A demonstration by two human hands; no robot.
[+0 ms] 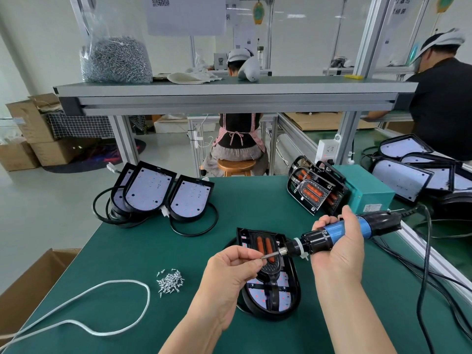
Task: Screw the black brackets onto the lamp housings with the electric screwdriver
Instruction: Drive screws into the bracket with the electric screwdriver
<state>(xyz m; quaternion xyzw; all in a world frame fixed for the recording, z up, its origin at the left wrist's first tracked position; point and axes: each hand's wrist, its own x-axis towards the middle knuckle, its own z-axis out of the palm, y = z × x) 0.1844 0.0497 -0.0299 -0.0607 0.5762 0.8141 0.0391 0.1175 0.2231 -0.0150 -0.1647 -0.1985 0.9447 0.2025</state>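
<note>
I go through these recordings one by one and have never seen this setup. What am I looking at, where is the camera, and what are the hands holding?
No robot: a person's bare hands, filmed by one camera on their head, looking down. The right hand grips an electric screwdriver; the left hand pinches its bit, perhaps seating a screw, too small to tell. On the green table lies a lamp housing with a black bracket on it. Loose screws and more housings lie left.
</note>
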